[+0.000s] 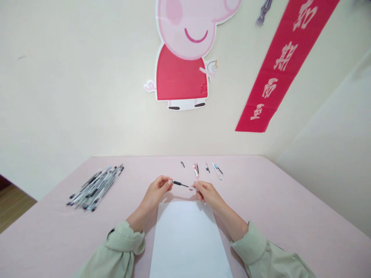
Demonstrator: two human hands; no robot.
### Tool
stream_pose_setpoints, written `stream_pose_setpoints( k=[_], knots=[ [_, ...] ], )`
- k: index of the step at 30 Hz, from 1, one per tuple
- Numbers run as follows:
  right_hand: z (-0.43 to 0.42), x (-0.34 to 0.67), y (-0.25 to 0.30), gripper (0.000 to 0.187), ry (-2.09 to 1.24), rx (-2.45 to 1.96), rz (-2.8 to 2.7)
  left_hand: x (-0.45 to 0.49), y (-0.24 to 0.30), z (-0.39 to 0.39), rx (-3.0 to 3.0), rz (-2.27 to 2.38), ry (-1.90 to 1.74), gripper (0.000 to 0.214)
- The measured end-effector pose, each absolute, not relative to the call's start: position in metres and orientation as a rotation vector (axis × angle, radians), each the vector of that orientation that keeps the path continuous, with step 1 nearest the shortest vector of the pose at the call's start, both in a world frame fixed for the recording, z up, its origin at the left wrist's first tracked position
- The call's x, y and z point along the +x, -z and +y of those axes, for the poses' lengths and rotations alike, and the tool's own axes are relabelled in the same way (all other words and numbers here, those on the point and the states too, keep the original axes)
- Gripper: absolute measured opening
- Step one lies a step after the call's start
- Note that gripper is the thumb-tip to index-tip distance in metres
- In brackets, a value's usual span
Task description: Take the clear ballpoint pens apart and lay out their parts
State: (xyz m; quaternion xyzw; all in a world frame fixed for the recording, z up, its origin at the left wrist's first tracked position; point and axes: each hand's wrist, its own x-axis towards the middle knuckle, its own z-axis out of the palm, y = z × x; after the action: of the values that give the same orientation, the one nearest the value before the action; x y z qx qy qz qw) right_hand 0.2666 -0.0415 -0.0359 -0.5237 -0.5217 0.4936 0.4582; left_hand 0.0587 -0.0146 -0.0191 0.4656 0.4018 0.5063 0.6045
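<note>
Between thumb and fingers, my left hand [158,190] pinches a slim black pen refill [180,183] with a thicker dark section near the fingertips. Its thin end points right, toward my right hand [207,192]. That hand is closed on a small whitish piece [192,188], perhaps a pen barrel, mostly hidden by the fingers. The refill's tip and the whitish piece are very close; whether they touch I cannot tell. Both hands are above the far edge of a white sheet of paper [188,239].
On the pink table [275,208], a pile of pens [94,189] lies at the left. Toward the back are a small dark pen part [182,164], a pink-and-white pen [196,171], a thin black part [208,167] and a white-and-blue pen [216,171]. A wall stands behind.
</note>
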Motion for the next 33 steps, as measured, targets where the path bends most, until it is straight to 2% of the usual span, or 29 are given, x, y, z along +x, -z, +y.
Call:
stream_pose_setpoints(
  k=[2,7,13,18,23,33],
  knots=[
    [-0.04,0.27,0.038,0.045,-1.231,-1.291,-1.261,0.059,0.021,-0.014,1.06,0.947,-1.179,0.026],
    [-0.039,0.27,0.038,0.035,-1.183,-1.249,-1.197,0.058,0.031,-0.011,1.035,0.974,-1.177,0.028],
    [-0.043,0.267,0.038,0.044,-1.336,-1.302,-1.226,0.059,0.035,-0.01,1.041,0.973,-1.179,0.028],
    [-0.042,0.267,0.038,0.026,-1.252,-1.237,-1.191,0.059,0.034,-0.01,1.017,0.981,-1.189,0.031],
    [-0.042,0.268,0.038,0.03,-1.29,-1.257,-1.198,0.059,0.038,-0.009,1.003,0.978,-1.2,0.032],
    [-0.038,0.27,0.044,0.029,-1.187,-1.317,-1.142,0.056,0.036,-0.011,0.738,0.894,-1.22,0.016]
  ],
)
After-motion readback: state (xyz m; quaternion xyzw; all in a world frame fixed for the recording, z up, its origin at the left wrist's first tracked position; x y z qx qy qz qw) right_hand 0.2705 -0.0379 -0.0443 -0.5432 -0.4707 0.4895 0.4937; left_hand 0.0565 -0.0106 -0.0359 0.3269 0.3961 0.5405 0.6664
